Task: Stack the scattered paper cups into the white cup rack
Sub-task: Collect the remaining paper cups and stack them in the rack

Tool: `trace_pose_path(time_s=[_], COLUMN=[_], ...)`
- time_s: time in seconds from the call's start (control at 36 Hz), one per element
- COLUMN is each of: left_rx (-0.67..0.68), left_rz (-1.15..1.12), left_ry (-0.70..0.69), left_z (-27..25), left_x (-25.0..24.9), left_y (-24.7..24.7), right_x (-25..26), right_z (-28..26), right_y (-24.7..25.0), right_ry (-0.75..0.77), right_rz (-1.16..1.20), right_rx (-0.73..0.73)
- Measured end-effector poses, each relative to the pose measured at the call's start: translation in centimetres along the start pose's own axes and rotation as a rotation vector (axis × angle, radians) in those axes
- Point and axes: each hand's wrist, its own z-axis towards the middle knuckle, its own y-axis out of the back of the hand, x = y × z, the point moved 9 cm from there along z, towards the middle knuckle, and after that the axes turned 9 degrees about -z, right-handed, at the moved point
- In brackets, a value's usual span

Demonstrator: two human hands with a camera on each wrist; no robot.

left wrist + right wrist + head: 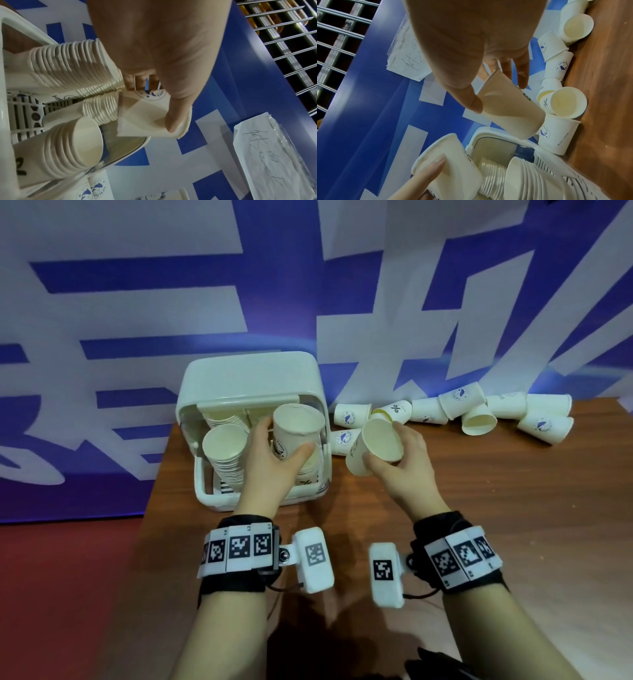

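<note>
The white cup rack (250, 378) stands at the table's back left, lid open, with several stacks of nested paper cups (226, 453) inside. My left hand (274, 460) grips a paper cup (296, 428) by its wall, upright, just above the rack's right side; the left wrist view shows the thumb (178, 116) pressing that cup (145, 119). My right hand (397, 460) holds another paper cup (376, 445) tilted, mouth toward me, just right of the rack. The right wrist view shows this cup (506, 108) between thumb and fingers, above the rack's rim (496, 134).
Several loose paper cups (476, 414) lie scattered along the back of the wooden table (479, 525), right of the rack, against a blue and white banner (308, 285). The table's left edge drops to a red floor (61, 594). A paper with handwriting (274, 155) hangs on the banner.
</note>
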Motion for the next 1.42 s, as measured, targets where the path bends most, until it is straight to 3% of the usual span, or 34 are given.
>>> trace_pose_path(time_s=[0.31,0.58,0.81,1.08,1.42], left_rx=[0.015,0.114,0.206,0.25,0.282], left_rz=[-0.105,0.078,0.096,0.295,0.221], left_ry=[0.015,-0.104,-0.154,-0.019,0.128], left_z=[1.9,2.9,3.2,3.1,3.4], left_x=[2.6,3.6,4.1,7.0,8.7], left_y=[0.5,-0.9,-2.4,-2.8,-2.7], right_x=[-0.5,-0.9,-1.7,-2.5,-0.1], right_z=[0.4,0.9,0.8,0.8,1.1], right_y=[-3.6,-4.6,-5.0,-4.8,-5.2], right_ry=[-0.056,-0.098,-0.117,-0.106,0.018], right_rz=[-0.005,-0.025,-0.025,0.009,0.23], right_rx=[-0.011,-0.034,-0.028,-0.021,-0.051])
